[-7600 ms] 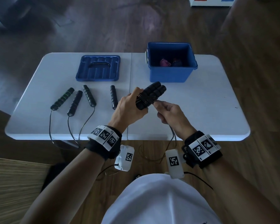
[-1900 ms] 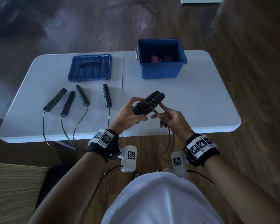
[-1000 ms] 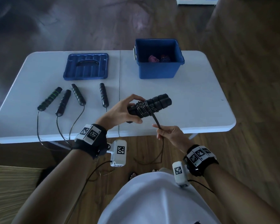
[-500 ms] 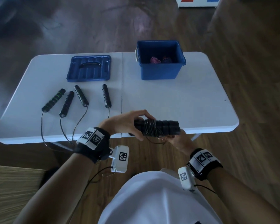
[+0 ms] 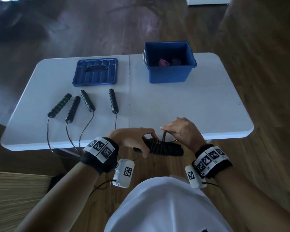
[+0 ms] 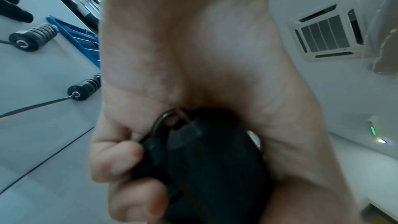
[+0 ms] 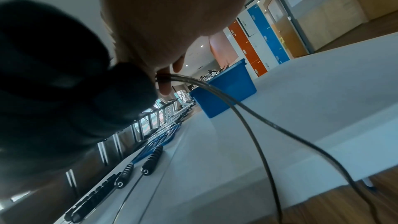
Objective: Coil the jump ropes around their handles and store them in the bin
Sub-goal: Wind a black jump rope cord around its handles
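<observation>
Paired handles [image 5: 164, 149], held level just off the near edge of the counter [image 5: 174, 106], long axis running left to right. Left hand [image 5: 132, 139] wrapped tight round the left end; right hand [image 5: 182, 131] just beyond, above the bundle, pinching the free cord [image 7: 215, 91], which loops down below the counter edge. Next turn judged to pass over the coil mid-bundle. Bin [image 5: 170, 73] well beyond, open, path unobstructed. Lid [image 5: 95, 72] and four loose handles [image 5: 87, 101] to the left, clear of the work.
</observation>
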